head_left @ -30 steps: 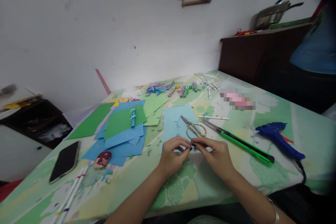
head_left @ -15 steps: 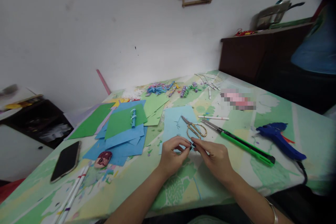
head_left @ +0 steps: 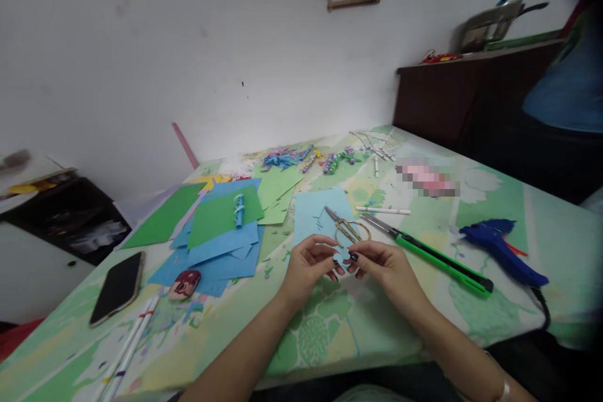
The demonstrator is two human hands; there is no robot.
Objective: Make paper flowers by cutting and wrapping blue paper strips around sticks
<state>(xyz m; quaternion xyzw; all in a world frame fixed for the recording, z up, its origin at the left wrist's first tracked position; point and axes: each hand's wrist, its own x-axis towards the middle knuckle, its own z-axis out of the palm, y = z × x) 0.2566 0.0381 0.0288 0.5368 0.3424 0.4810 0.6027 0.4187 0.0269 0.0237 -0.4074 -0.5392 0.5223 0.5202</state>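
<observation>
Over the near part of the patterned tablecloth (head_left: 315,333), between the two hands, a small light-blue paper cutout (head_left: 343,256) with rounded, petal-like lobes is held up. The left hand (head_left: 306,269) pinches its left side between thumb and fingers, and the right hand (head_left: 389,269) pinches the opposite side; the exact contact under the fingertips is too small to tell. Working paper this small seems best done with a light grip, pressing near the edge and shaping one lobe at a time, since a hard squeeze could crease it and a pull from both sides could tear it. Gold-handled scissors (head_left: 341,222) lie just beyond the fingers, partly on a pale blue sheet (head_left: 308,210), so low, small movements suit the spot. To the right, a green utility knife (head_left: 440,264) lies with its blade out; the right hand does well to avoid that edge.
</observation>
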